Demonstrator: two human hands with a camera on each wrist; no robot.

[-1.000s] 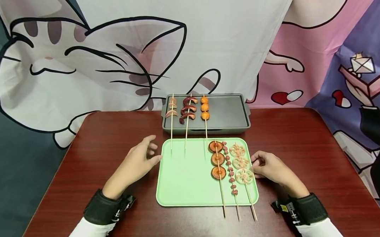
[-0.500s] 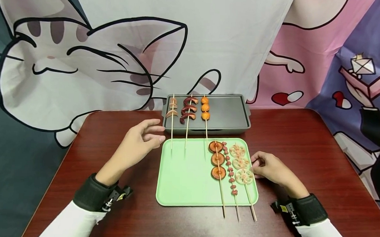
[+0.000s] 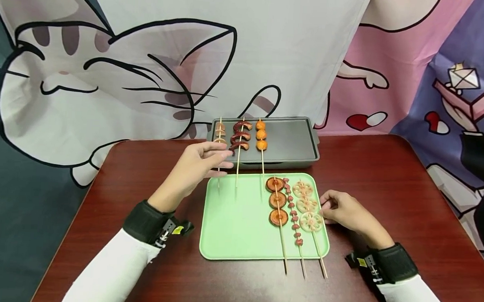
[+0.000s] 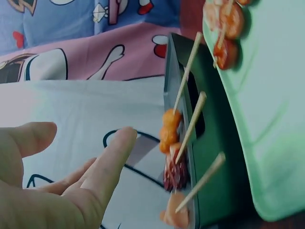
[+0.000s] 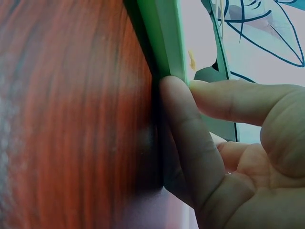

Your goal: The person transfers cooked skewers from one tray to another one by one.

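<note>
In the head view my left hand (image 3: 190,173) hovers with fingers extended over the handle of a skewer with pale pieces (image 3: 220,129), apparently apart from it. Beside that lie a tentacle skewer (image 3: 241,135) and an orange-ball skewer (image 3: 261,134), all leaning across a grey baking pan (image 3: 293,142). In front is a light green tray (image 3: 238,227); my right hand (image 3: 344,212) pinches its right rim between thumb and finger, clear in the right wrist view. On the tray lie a mushroom skewer (image 3: 278,200), one with small reddish pieces (image 3: 293,219) and a lotus root skewer (image 3: 311,221).
Both trays stand on a dark red-brown wooden table (image 3: 171,274). Behind it hangs a printed cloth (image 3: 291,49) with cartoon figures. Several stick ends reach past the green tray's front edge, and those of the rear skewers jut over its back edge.
My left hand has moved forward and right, from beside the green tray's left edge to above the pale-piece skewer. The right hand has stayed on the rim.
</note>
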